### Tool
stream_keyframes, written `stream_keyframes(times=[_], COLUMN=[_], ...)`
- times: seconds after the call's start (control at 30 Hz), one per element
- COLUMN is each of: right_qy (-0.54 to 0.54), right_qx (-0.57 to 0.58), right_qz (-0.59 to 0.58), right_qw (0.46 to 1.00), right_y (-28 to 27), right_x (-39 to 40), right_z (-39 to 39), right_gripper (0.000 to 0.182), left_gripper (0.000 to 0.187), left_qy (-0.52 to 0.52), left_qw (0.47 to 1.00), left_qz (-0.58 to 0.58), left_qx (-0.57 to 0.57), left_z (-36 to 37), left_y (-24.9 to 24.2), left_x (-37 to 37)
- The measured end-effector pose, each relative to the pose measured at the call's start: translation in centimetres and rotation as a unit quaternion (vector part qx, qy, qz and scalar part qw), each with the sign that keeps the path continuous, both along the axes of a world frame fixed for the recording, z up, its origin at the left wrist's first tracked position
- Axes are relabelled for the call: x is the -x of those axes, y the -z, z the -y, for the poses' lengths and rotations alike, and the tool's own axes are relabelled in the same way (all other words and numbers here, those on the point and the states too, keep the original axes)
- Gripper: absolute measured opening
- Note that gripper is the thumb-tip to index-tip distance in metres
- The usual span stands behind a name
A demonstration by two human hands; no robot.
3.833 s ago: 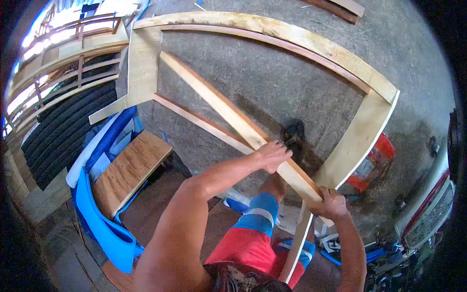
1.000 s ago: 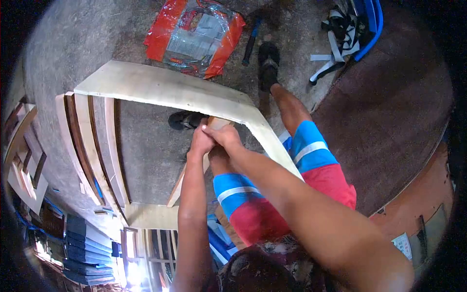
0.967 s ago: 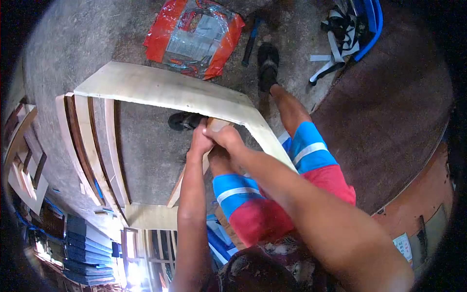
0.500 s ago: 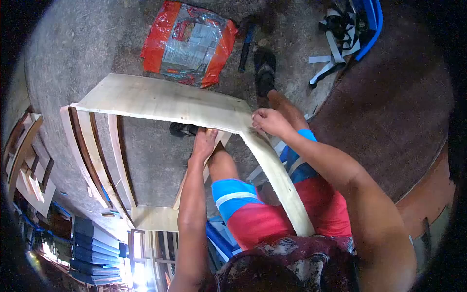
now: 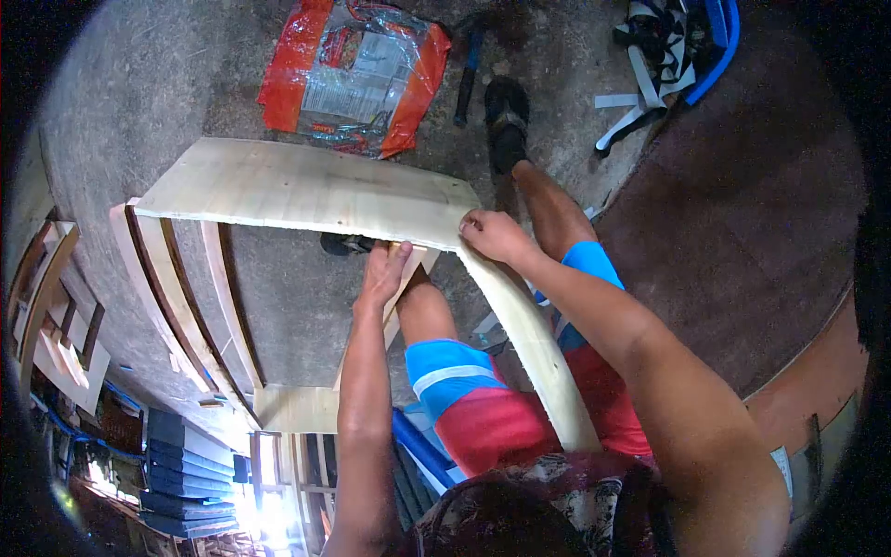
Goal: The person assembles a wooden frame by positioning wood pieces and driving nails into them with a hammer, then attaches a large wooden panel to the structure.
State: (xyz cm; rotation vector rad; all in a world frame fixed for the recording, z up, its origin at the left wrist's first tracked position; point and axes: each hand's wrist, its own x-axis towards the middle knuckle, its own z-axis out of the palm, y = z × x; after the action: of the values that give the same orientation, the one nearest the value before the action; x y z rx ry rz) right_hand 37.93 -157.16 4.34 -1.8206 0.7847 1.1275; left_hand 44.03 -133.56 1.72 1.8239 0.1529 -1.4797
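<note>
at panel [image 5: 306,190] corner | right hand [image 5: 498,238] shifted from batten [image 5: 418,260], grip curled, contents unclear | left hand [image 5: 380,271]: grip closed round batten

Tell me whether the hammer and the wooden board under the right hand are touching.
Apart. The head view shows a patch of floor between the hammer and the nearest edge of the wooden board.

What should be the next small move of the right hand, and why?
Probably the right hand should press lightly on the pale wooden panel to steady it: it is at the panel's bend, while the left hand holds the wooden strip by the inner edge. Whether strip and panel touch is unclear.
</note>
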Motion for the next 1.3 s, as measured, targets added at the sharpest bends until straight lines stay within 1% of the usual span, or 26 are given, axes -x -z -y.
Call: stream_keyframes(times=[0.07,0.13,0.2,0.27,0.3,0.33,0.43,0.47,0.53,0.6,0.63,0.67,0.7,0.73,0.77,0.8,0.87,0.9,0.97,1.0,1.07,1.1,1.17,1.2,1.27,1.3], right_qy=[-0.014,-0.016,-0.025,-0.051,-0.045,-0.052,-0.026,-0.023,-0.081,-0.128,-0.137,-0.139,-0.139,-0.133,-0.125,-0.124,-0.096,-0.094,-0.165,-0.162,-0.234,-0.234,-0.144,-0.139,-0.053,-0.057], right_qx=[-0.011,-0.013,-0.020,-0.031,-0.033,-0.037,0.021,0.027,0.088,0.157,0.191,0.222,0.216,0.240,0.260,0.257,0.258,0.259,0.267,0.265,0.275,0.271,0.244,0.243,0.085,0.034], right_qz=[-0.008,-0.006,0.004,-0.002,-0.021,-0.017,0.059,0.084,0.119,0.078,0.226,0.371,0.370,0.249,0.122,0.118,0.210,0.207,0.240,0.243,0.137,0.137,0.254,0.241,0.173,0.189], right_qw=[1.000,1.000,0.999,0.998,0.998,0.998,0.998,0.996,0.986,0.976,0.945,0.891,0.893,0.929,0.950,0.951,0.938,0.939,0.919,0.919,0.922,0.924,0.925,0.929,0.980,0.980], right_y=[0.3,0.4,0.8,1.8,2.7,4.0,9.1,10.8,16.7,20.7,24.5,27.4,27.2,26.0,25.5,26.6,28.6,29.2,29.8,30.1,31.1,31.5,29.8,28.2,21.3,19.0], right_x=[-0.4,-0.7,-1.3,-2.5,-3.4,-4.5,-9.0,-11.0,-13.6,-16.1,-14.9,-13.5,-14.6,-17.0,-18.1,-17.7,-16.9,-16.5,-16.7,-17.1,-17.7,-17.4,-16.1,-15.0,-14.2,-12.3], right_z=[0.2,0.4,0.5,0.4,0.4,0.4,-0.1,0.0,0.8,1.9,3.4,4.2,3.7,3.5,3.2,3.2,3.9,4.5,5.2,5.4,5.3,5.2,5.0,4.7,3.2,2.8], right_gripper=[0.035,0.036,0.038,0.039,0.039,0.039,0.040,0.040,0.036,0.032,0.030,0.029,0.029,0.029,0.029,0.029,0.029,0.029,0.028,0.028,0.027,0.027,0.029,0.029,0.030,0.030], left_gripper=[0.071,0.068,0.066,0.066,0.065,0.063,0.060,0.059,0.057,0.056,0.055,0.055,0.054,0.053,0.051,0.051,0.051,0.051,0.052,0.052,0.052,0.052,0.047,0.046,0.054,0.054], left_qy=[-0.021,-0.041,-0.054,-0.051,-0.006,0.008,0.002,-0.006,-0.026,-0.035,-0.058,-0.061,-0.045,-0.026,-0.048,-0.046,-0.043,-0.040,-0.071,-0.070,-0.090,-0.090,-0.076,-0.095,-0.173,-0.167], left_qw=[0.999,0.999,0.998,0.999,0.999,0.999,0.997,0.997,0.997,0.996,0.994,0.994,0.998,0.998,0.997,0.998,0.999,0.999,0.996,0.996,0.995,0.995,0.997,0.995,0.983,0.984], left_qz=[0.029,-0.018,-0.004,0.001,-0.017,-0.033,-0.036,-0.044,-0.057,-0.076,-0.082,-0.085,-0.014,0.056,0.042,0.039,0.017,0.015,0.050,0.054,0.022,0.021,0.014,-0.001,0.053,0.053], left_qx=[0.006,-0.029,-0.017,0.007,-0.032,-0.040,-0.073,-0.055,-0.042,0.030,0.041,0.035,0.031,0.027,0.040,0.037,0.025,0.025,0.025,0.022,0.037,0.034,0.020,0.032,0.037,0.043], left_z=[0.2,-0.1,-0.3,0.0,0.0,-0.2,-0.4,-0.3,-0.5,-0.9,-0.6,-0.7,-0.9,-1.2,-1.4,-1.5,-1.3,-1.1,-0.8,-0.8,-0.9,-1.1,-1.2,-1.1,-0.7,-0.5], left_y=[-0.1,0.6,1.1,0.7,0.4,0.6,0.3,0.3,0.7,0.9,0.3,0.9,1.5,1.9,2.0,2.1,2.1,1.9,1.7,1.7,1.8,2.0,2.0,1.9,1.7,1.5], left_x=[0.1,0.9,1.2,0.6,0.0,0.0,-0.4,-0.6,-0.8,-0.6,-1.2,-0.4,0.7,1.4,1.4,1.5,1.6,1.5,1.1,0.9,1.0,1.1,1.5,1.3,1.8,2.3])
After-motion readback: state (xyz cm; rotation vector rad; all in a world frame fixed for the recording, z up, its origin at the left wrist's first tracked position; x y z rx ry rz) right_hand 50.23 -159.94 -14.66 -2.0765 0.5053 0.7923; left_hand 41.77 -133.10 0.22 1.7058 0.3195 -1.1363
